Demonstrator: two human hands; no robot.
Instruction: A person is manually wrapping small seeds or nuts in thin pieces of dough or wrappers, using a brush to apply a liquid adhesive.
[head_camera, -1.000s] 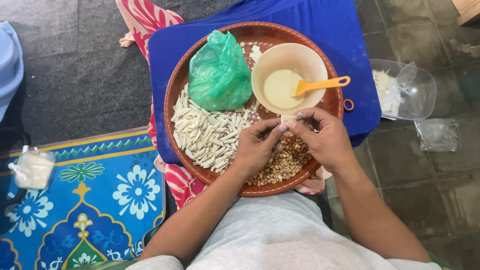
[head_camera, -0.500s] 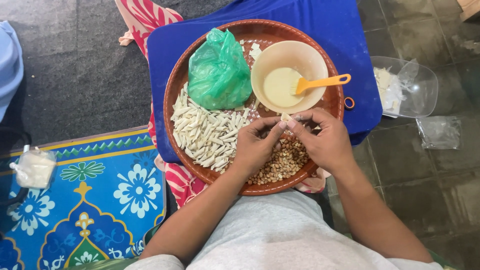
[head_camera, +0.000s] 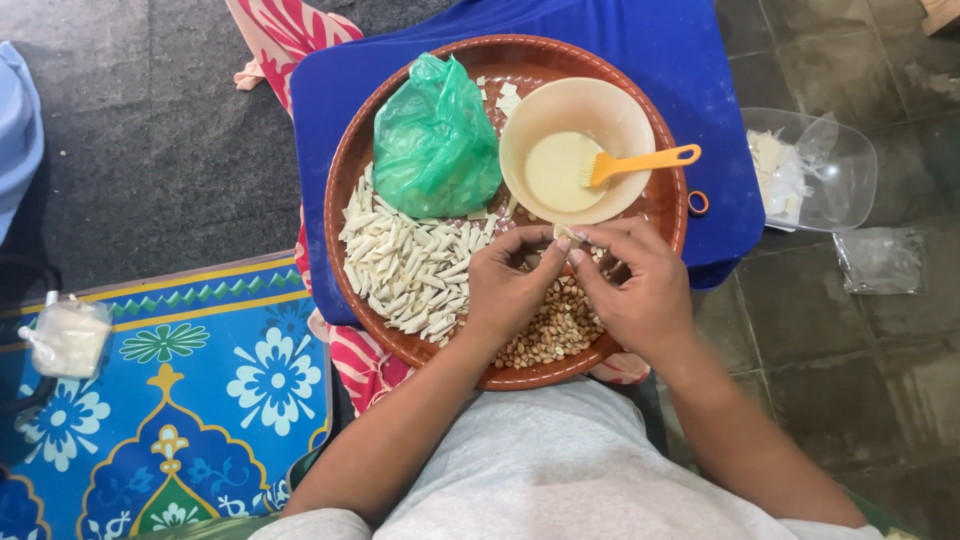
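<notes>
Both hands meet over the near half of a round brown tray (head_camera: 345, 190), which rests on a blue board (head_camera: 700, 60). The left hand (head_camera: 505, 290) and the right hand (head_camera: 640, 285) are closed in a pinch on one small pale wrapper piece (head_camera: 563, 233), held between the fingertips of both, just above a heap of peanuts (head_camera: 555, 325) that lies under and between the hands.

To the left of the peanuts lies a spread of small white rolled pieces (head_camera: 410, 265) — many, packed side by side, touching the left hand's edge. Behind them sits a crumpled green plastic bag (head_camera: 435, 140). Beside the bag, at the far right of the tray, stands a beige bowl (head_camera: 520, 125) holding a pale liquid, with an orange brush (head_camera: 640, 162) leaning in it — bristles in the liquid, handle over the rim toward the right.

Off the board to the right, on the tiled floor, sits a clear plastic container (head_camera: 850, 170) with white scraps inside, and near it a small clear bag (head_camera: 880, 260). At the left, a blue patterned mat (head_camera: 200, 400) carries a small tied bag of something pale (head_camera: 68, 338)
</notes>
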